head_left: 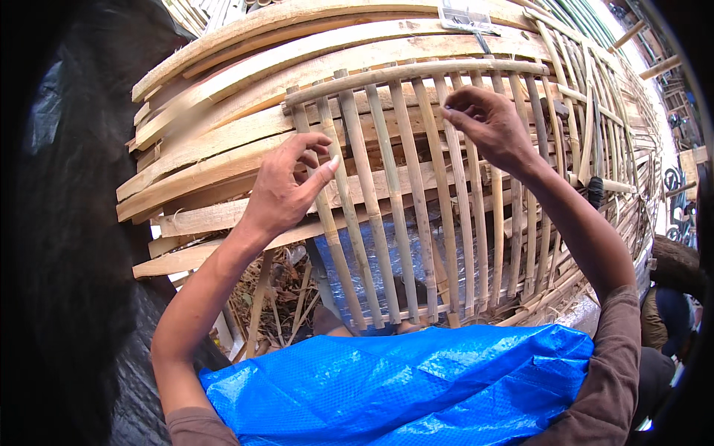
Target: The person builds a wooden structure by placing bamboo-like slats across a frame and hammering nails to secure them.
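Note:
A bamboo rack (394,201) lies across the pile in front of me, its several upright slats joined to a crossbar (416,72) along the far end. Over its left slats hovers my left hand (286,182), fingers loosely curved and thumb apart, with nothing seen in it. My right hand (491,128) is above the right-hand slats, just on the near side of the crossbar. Its fingertips are pinched together; whatever they hold, if anything, is too small to make out. A blue plastic sheet (401,386) covers my lap.
Sawn wooden planks (245,123) are stacked under and left of the rack. A clear plastic box (465,13) with small dark items sits at the far side. More bamboo lattice (617,119) lies at right. Black sheeting (82,223) hangs at left. Dry scraps (279,293) litter the ground.

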`<control>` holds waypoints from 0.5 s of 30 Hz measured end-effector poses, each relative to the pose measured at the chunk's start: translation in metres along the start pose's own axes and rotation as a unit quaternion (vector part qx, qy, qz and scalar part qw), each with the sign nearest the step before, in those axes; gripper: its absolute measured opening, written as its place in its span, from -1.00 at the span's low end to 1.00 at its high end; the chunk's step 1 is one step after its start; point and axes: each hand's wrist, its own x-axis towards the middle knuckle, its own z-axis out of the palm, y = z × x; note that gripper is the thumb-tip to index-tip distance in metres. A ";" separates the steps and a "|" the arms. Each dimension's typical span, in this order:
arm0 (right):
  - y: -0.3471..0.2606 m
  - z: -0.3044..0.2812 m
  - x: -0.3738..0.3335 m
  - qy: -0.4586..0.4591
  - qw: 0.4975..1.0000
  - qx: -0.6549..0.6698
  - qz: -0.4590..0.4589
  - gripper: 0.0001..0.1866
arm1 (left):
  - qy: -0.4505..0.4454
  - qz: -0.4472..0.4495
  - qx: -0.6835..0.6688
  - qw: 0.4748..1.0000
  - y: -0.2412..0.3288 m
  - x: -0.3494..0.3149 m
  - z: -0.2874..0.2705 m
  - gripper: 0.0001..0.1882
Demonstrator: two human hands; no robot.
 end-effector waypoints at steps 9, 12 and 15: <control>-0.063 0.059 0.016 -0.096 0.974 0.203 -0.037 -0.73 | 0.078 0.053 -0.156 0.983 0.032 0.019 0.039 -0.61; -0.060 0.053 0.012 -0.113 0.976 0.182 -0.027 -0.67 | 0.062 0.053 -0.205 0.975 0.032 0.020 0.040 -0.69; -0.050 0.018 0.005 -0.106 0.991 0.085 -0.010 -0.63 | 0.058 0.057 -0.202 0.976 0.020 0.021 0.037 -0.75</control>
